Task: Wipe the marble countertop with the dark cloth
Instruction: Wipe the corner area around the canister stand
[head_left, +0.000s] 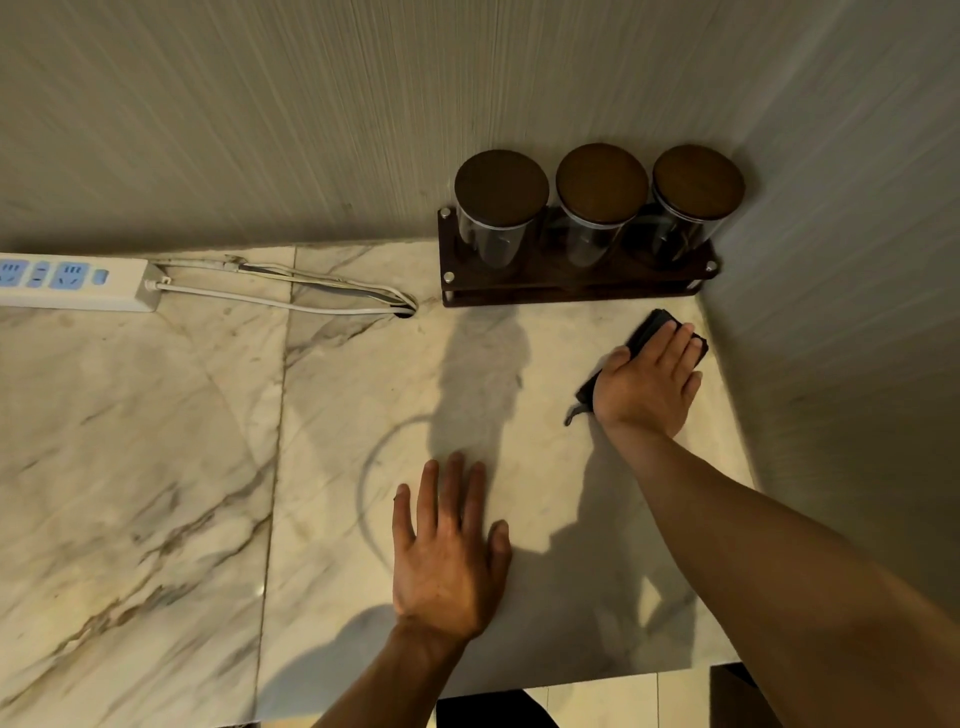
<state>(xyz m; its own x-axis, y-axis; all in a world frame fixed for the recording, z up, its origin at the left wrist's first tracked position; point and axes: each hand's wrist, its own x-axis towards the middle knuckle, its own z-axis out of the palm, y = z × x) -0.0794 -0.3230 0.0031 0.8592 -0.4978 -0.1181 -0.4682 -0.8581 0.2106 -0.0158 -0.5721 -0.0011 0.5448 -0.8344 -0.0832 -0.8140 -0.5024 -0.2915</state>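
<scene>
The marble countertop (156, 441) is pale with brown veins and fills most of the view. A dark cloth (647, 327) lies on it in the far right corner, close to the side wall. My right hand (649, 379) presses flat on the cloth with fingers spread, covering its middle; cloth edges and a small loop stick out on both sides. My left hand (447, 545) rests palm-down on the bare marble nearer to me, fingers apart, holding nothing.
A dark wooden rack (571, 291) with three lidded glass jars (600, 208) stands against the back wall just beyond the cloth. A white power strip (78, 283) with cables (311, 291) lies at the far left. The counter's front edge runs along the bottom.
</scene>
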